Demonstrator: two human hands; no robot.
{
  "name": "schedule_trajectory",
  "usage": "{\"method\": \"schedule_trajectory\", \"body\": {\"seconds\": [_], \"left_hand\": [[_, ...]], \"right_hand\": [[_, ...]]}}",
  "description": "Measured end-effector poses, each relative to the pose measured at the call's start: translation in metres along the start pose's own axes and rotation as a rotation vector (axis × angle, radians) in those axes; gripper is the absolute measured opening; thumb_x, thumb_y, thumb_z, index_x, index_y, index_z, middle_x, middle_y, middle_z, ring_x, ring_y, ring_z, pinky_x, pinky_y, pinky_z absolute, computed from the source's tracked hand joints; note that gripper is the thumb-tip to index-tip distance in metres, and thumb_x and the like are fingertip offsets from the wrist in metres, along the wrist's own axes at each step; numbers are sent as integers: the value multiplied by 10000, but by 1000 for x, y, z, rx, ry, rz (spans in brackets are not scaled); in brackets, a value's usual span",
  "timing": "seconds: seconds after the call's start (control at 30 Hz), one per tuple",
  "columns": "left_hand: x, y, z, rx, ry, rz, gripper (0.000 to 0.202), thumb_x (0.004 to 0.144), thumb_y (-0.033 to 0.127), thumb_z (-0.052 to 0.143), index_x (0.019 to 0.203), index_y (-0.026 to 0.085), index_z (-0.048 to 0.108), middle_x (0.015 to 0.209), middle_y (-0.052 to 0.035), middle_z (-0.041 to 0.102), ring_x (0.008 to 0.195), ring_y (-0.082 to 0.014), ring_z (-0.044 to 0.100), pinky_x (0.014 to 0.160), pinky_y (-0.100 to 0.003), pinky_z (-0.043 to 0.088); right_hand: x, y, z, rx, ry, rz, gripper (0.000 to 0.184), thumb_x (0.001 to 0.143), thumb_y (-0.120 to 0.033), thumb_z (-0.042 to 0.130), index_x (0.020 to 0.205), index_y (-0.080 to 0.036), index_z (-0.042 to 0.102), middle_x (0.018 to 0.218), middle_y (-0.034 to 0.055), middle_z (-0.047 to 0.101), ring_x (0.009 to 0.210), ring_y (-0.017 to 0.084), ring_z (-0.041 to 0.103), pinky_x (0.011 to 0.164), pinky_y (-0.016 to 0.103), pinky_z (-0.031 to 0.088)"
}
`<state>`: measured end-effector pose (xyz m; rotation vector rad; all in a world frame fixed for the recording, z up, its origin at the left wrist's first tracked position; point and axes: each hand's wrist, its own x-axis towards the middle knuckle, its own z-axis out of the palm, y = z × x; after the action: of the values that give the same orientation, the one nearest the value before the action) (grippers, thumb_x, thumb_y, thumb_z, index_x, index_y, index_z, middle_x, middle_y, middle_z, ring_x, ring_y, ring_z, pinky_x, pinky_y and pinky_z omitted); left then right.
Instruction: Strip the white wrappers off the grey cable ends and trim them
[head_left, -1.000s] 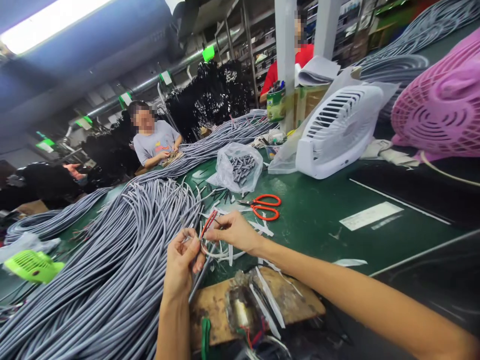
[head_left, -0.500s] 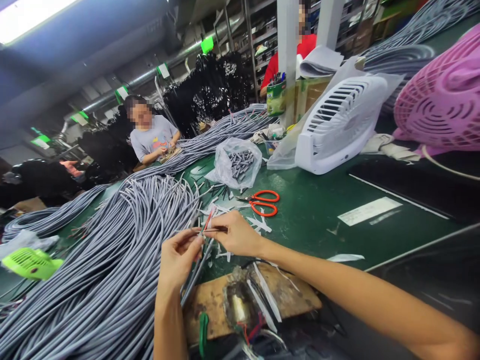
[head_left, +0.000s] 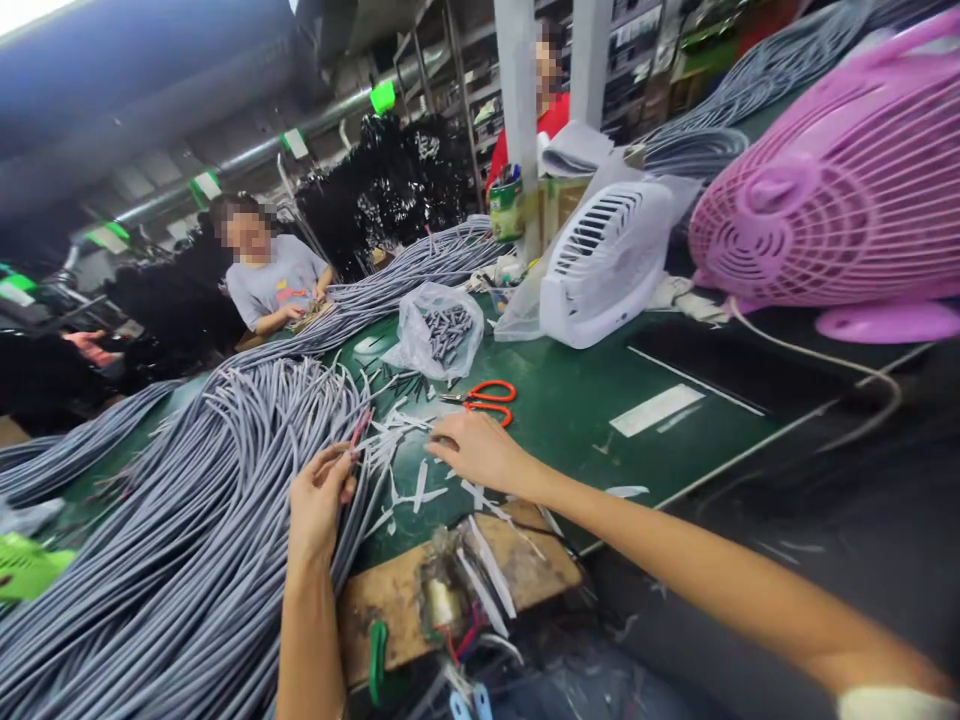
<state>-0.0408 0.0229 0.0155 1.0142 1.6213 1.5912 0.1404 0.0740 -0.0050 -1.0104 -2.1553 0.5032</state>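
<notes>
My left hand (head_left: 319, 500) is closed on the end of a grey cable (head_left: 352, 445), whose stripped red wires (head_left: 361, 427) stick out past my fingertips. It rests on the edge of a big pile of grey cables (head_left: 187, 520). My right hand (head_left: 480, 452) is apart from the cable, down on the green table among white insulation scraps (head_left: 409, 480). Its thumb and fingers come together at the tips; what they pinch, if anything, I cannot make out. Red-handled scissors (head_left: 484, 395) lie just beyond that hand.
A wooden block (head_left: 517, 570) with a small wired device stands at the near edge. Behind the scissors lie a plastic bag of small grey parts (head_left: 442, 335), a white fan (head_left: 607, 265) and a pink fan (head_left: 825, 190). A co-worker (head_left: 270, 285) sits across the table.
My right hand has let go of the wires and moved right and down onto the scraps. My left hand keeps the cable end and has shifted left. The view has swung right.
</notes>
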Motion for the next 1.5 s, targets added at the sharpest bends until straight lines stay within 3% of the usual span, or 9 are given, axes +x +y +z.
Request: {"method": "schedule_trajectory", "body": {"seconds": [0.17,0.37,0.57,0.67,0.8,0.97,1.13,1.3,1.5], "left_hand": [[-8,9,3,-138,-188,-186,463,452,246,770,860,88,620,664,-81,676,345,12,322,351,-143,185],[-13,11,1,-200,-338,-261,499,492,224,755,941,79,594,640,-73,657,379,0,345,374,-142,193],[-13,9,-6,-168,-315,-187,437,528,249,745,902,84,588,545,-2,600,391,-25,407,385,-152,247],[-13,7,-9,-133,-316,-145,401,552,270,741,880,101,584,549,3,608,405,-43,450,397,-162,302],[-14,6,-13,-48,-333,-107,354,569,299,731,840,116,594,544,5,616,435,-66,487,428,-176,359],[-13,2,-14,181,-222,-30,267,551,308,712,719,106,666,550,-8,624,453,-89,488,458,-205,389],[-7,-7,-9,253,76,95,214,594,314,644,647,110,682,517,-5,579,487,-100,492,462,-198,365],[-7,0,-8,-95,-1,-100,350,483,408,708,601,87,637,427,66,397,341,-2,240,339,-150,147],[-12,8,-6,-191,-83,-178,388,419,406,760,564,88,593,411,72,380,327,18,225,333,-131,102]], "right_hand": [[-14,30,-12,-277,-246,26,214,882,-240,492,870,-151,686,899,84,668,870,161,601,729,226,409],[13,51,-29,-482,-255,274,224,717,29,506,837,-57,675,867,199,666,854,261,630,658,280,427],[19,53,-40,-471,-126,379,149,720,-90,510,780,-87,647,826,158,664,781,243,636,623,273,431],[17,34,-28,58,36,268,114,740,-200,526,797,-126,590,798,76,653,728,171,617,646,245,458],[21,-6,6,653,-113,78,266,609,-304,691,762,-154,533,755,17,618,661,128,575,592,222,463],[22,-33,34,605,24,-4,180,637,-196,604,597,-177,429,538,-64,439,494,65,396,479,177,350],[5,-35,31,495,186,-413,103,634,-104,486,622,-186,424,534,-67,376,472,60,329,469,175,300],[5,-18,28,247,265,-273,200,716,-296,592,682,-193,424,618,-25,470,528,96,407,524,211,362],[9,-8,43,-106,221,-305,265,813,-416,512,768,-155,527,747,76,560,692,189,512,629,279,421]]}}
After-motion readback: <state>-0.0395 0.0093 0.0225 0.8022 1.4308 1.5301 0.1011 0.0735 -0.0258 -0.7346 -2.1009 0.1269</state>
